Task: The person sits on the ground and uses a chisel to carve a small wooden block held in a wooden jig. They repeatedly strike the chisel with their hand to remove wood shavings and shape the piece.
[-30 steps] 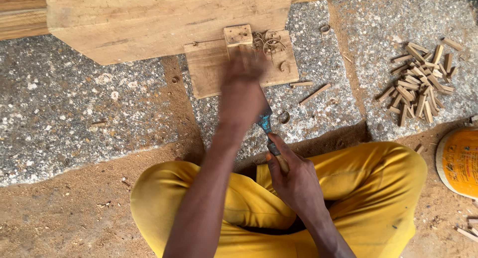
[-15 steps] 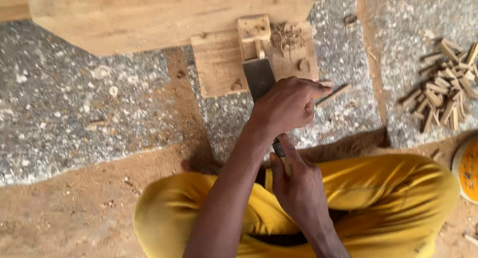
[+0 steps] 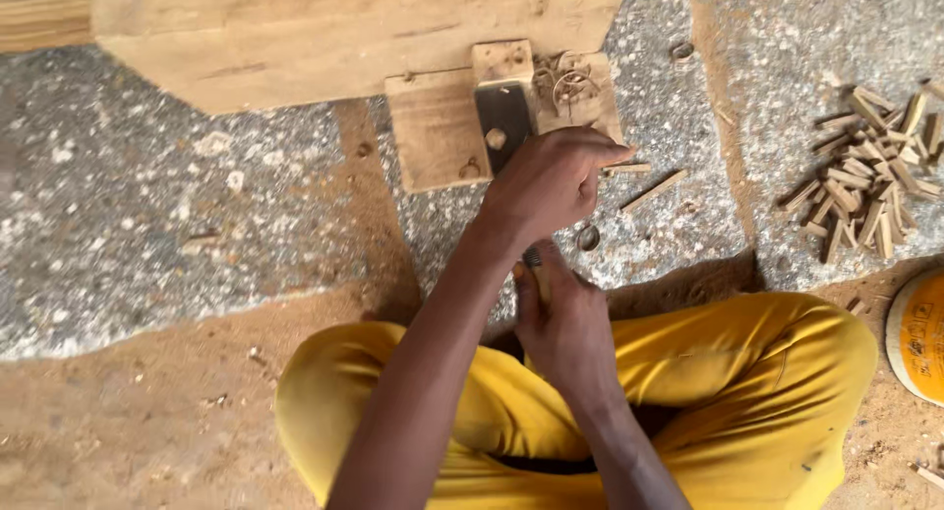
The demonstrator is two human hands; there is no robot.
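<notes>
My left hand (image 3: 551, 180) and right hand (image 3: 560, 318) grip the flat dark metal blade (image 3: 502, 121) on the small square wooden board (image 3: 433, 136); curled shavings (image 3: 565, 82) lie at its far edge, with cutting unfinished, I judge.

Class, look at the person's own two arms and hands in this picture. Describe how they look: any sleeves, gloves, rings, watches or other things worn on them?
Both arms are bare right up to the picture's edge: no sleeves show. The left hand and the right hand wear no gloves, and no ring, watch or bracelet can be seen on the fingers or wrists. The only clothing in view is the bright yellow trousers under the arms.
</notes>
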